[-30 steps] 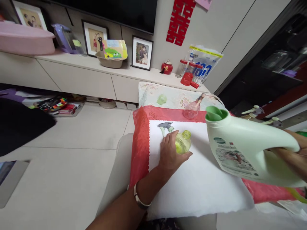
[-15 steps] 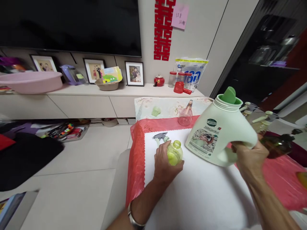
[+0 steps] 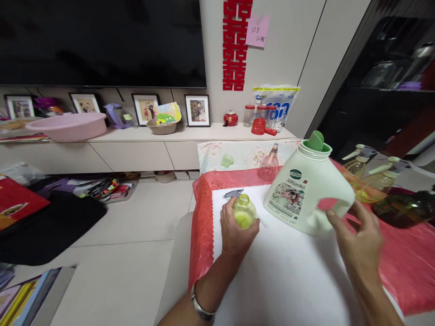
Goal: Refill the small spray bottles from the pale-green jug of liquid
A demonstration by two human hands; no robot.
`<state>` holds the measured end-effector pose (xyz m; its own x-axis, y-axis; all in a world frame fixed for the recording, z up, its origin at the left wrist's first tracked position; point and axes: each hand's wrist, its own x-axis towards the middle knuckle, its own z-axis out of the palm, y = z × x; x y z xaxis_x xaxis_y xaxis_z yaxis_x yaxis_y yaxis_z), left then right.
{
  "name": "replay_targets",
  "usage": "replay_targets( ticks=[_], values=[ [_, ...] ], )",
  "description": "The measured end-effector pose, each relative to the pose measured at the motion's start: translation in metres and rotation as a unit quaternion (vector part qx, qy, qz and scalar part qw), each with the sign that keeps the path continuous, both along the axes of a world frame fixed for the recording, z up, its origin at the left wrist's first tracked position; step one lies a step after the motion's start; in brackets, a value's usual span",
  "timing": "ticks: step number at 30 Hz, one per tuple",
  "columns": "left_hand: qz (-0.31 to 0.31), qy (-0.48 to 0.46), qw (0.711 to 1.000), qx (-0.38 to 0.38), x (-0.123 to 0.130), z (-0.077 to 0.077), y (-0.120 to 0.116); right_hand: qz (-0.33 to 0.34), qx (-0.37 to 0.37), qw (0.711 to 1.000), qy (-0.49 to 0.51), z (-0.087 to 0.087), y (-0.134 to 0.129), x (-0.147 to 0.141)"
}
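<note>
My left hand (image 3: 236, 228) is wrapped around a small yellow-green see-through bottle (image 3: 245, 212), its mouth uncapped and some liquid inside. To its right a large pale green detergent jug (image 3: 299, 194) stands on the white cloth (image 3: 272, 276), with a green spout in its open neck. At the jug's handle my right hand (image 3: 360, 237) has thumb and fingers apart, loose of the grip. Beyond the small bottle lies a grey spray head (image 3: 234, 194), partly hidden by my left hand. A pink spray bottle (image 3: 268, 167) stands behind, left of the jug.
Amber pump bottles (image 3: 377, 185) and a dark bottle (image 3: 404, 210) stand at the right on red plastic sheeting (image 3: 404, 267). A pale green cap-like piece (image 3: 227, 160) lies at the table's far side. Behind runs a low cabinet (image 3: 136, 156) with frames and a pink basin (image 3: 71, 126).
The detergent jug has come down slightly leftward onto the cloth. My right hand has let go of its handle and opened. My left hand still holds the small bottle.
</note>
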<state>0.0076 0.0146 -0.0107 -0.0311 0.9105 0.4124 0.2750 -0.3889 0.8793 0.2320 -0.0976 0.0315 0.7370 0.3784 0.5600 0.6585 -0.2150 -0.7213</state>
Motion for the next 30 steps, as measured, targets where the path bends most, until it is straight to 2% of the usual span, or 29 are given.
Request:
replay_targets(
  ticks=[2, 3, 5, 9, 11, 14, 17, 19, 23, 30],
  values=[
    [0.015, -0.005, 1.0, -0.005, 0.0, 0.001, 0.001, -0.021, 0.04, 0.996, -0.076, 0.001, -0.011, -0.026],
    [0.02, -0.005, 1.0, -0.007, 0.0, 0.002, 0.001, 0.001, 0.058, 0.991, -0.121, 0.001, -0.014, -0.039],
    [0.023, -0.001, 1.0, -0.01, -0.001, 0.004, 0.0, 0.072, 0.049, 0.976, -0.2, 0.0, -0.013, -0.061],
    [0.009, 0.022, 1.0, -0.019, -0.002, 0.008, -0.001, 0.245, -0.076, 0.943, -0.211, -0.012, 0.011, -0.082],
    [0.004, 0.033, 0.999, -0.02, -0.001, 0.008, -0.001, 0.273, -0.165, 0.927, -0.195, -0.019, 0.028, -0.085],
    [0.011, 0.041, 0.999, -0.01, 0.0, 0.008, -0.002, 0.269, -0.308, 0.898, -0.163, -0.023, 0.051, -0.09],
    [0.019, 0.045, 0.999, -0.004, 0.003, 0.007, -0.003, 0.249, -0.429, 0.859, -0.125, -0.016, 0.067, -0.1],
    [0.02, 0.044, 0.999, -0.008, 0.003, 0.007, -0.003, 0.243, -0.483, 0.835, -0.104, -0.009, 0.073, -0.107],
    [0.016, 0.04, 0.999, -0.009, 0.003, 0.008, -0.004, 0.259, -0.53, 0.803, -0.084, 0.001, 0.081, -0.117],
    [0.018, 0.021, 1.0, -0.003, 0.001, 0.011, -0.005, 0.244, -0.535, 0.805, -0.083, 0.003, 0.086, -0.118]
  ],
)
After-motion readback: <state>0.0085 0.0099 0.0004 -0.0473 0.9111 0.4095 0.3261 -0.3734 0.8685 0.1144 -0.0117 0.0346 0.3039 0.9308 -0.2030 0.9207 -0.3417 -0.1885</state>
